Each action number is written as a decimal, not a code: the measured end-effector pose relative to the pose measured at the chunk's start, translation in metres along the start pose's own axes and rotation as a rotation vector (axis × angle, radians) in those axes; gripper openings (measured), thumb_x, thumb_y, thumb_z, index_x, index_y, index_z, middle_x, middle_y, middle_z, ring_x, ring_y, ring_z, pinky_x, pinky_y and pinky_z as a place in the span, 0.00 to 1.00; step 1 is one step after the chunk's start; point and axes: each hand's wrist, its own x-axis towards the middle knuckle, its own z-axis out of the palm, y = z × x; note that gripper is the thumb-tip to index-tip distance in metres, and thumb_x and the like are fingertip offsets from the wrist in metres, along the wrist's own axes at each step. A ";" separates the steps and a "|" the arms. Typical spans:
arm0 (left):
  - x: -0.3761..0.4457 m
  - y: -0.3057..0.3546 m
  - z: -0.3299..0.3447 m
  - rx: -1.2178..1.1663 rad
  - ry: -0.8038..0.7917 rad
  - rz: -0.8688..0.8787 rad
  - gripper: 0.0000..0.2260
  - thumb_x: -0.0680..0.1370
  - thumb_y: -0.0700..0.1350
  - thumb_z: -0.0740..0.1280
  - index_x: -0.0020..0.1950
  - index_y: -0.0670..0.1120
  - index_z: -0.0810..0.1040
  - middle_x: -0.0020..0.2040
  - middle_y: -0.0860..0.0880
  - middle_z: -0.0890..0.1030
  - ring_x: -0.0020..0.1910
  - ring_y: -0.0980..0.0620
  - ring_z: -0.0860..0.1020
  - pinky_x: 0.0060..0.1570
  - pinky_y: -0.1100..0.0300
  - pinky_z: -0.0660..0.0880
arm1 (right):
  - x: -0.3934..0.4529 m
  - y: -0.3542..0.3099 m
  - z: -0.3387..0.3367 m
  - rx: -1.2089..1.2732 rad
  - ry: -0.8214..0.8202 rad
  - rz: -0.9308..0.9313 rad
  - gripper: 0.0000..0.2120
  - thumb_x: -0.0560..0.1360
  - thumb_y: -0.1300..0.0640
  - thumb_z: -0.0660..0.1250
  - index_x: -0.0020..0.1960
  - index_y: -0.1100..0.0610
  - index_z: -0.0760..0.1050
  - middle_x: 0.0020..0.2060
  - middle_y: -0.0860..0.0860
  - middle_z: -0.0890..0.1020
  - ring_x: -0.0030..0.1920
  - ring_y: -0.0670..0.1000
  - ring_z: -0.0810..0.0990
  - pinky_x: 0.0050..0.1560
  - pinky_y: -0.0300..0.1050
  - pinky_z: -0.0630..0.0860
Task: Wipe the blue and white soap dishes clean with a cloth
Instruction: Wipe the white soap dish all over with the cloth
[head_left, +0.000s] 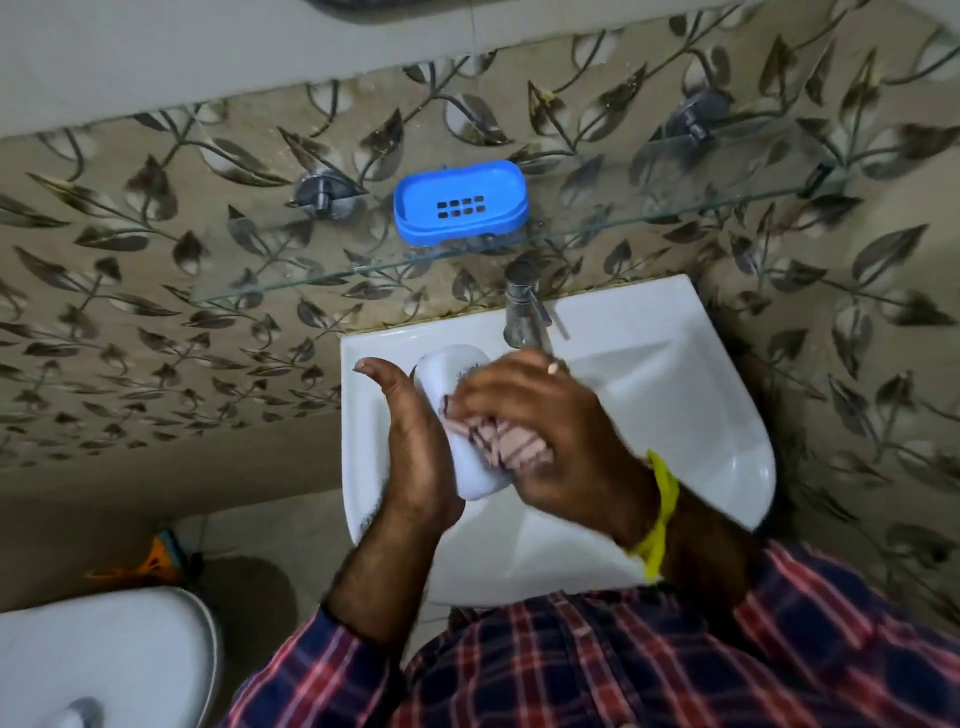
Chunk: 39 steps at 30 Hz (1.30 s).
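Both hands meet over the sink (649, 374) at centre frame. From my feed, the left hand (410, 441) cradles the white dish (447, 371) from its left side, thumb sticking up free of it and the other fingers hidden behind the dish. To its right, the right hand (550, 431) is curled round a pink striped cloth (514, 447) and presses it into the dish. A yellow band (660, 514) circles that wrist. Above, in the upper middle, the blue dish (460, 205) sits upright on the glass shelf (675, 213), well apart from the hands. A tap (524, 312) stands just below the shelf. At lower left I see a white toilet (104, 660).
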 end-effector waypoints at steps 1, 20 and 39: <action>0.001 0.004 -0.001 -0.006 0.005 -0.015 0.50 0.73 0.78 0.40 0.64 0.40 0.79 0.51 0.39 0.85 0.52 0.39 0.84 0.53 0.50 0.80 | -0.016 -0.003 0.003 -0.037 -0.032 -0.049 0.18 0.65 0.71 0.68 0.55 0.65 0.83 0.54 0.59 0.83 0.55 0.59 0.79 0.59 0.53 0.75; -0.014 0.001 0.005 -0.005 0.001 0.063 0.32 0.77 0.59 0.66 0.72 0.39 0.73 0.67 0.33 0.78 0.68 0.30 0.76 0.68 0.33 0.71 | 0.026 0.028 0.009 0.342 0.325 0.805 0.08 0.72 0.60 0.77 0.47 0.63 0.83 0.42 0.55 0.88 0.44 0.55 0.87 0.51 0.55 0.83; 0.016 -0.019 0.013 0.074 0.266 0.504 0.10 0.82 0.54 0.60 0.57 0.50 0.76 0.49 0.53 0.86 0.51 0.53 0.84 0.49 0.57 0.79 | -0.001 -0.015 0.021 0.703 0.421 1.206 0.06 0.69 0.69 0.71 0.37 0.61 0.82 0.31 0.56 0.85 0.33 0.53 0.83 0.39 0.49 0.83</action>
